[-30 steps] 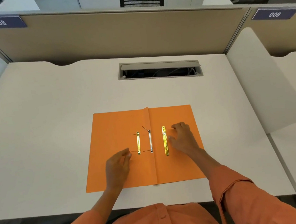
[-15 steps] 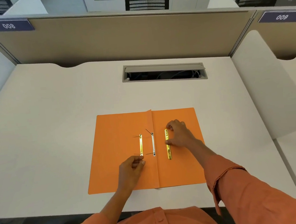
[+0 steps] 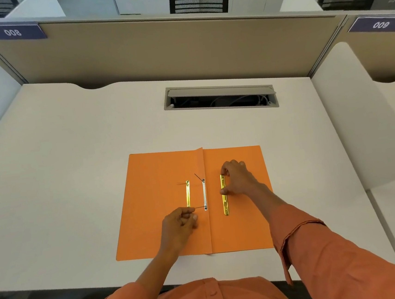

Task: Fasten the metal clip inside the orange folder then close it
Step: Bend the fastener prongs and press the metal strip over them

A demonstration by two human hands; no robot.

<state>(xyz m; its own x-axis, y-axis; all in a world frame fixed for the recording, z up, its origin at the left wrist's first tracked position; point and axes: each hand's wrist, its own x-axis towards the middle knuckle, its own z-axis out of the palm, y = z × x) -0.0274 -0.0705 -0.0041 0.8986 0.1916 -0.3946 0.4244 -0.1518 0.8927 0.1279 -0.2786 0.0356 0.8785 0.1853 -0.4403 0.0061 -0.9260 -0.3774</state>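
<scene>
Left hand nearer silver clip — right hand now pinching gold bar

Open folder on desk, three metal strips (side by side) around its fold.

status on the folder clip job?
Left hand pinching the lower thin prong by the short gold strip. Right hand gripping the long gold bar. Orange folder open flat, clip unfastened. Nothing blocking.
</scene>
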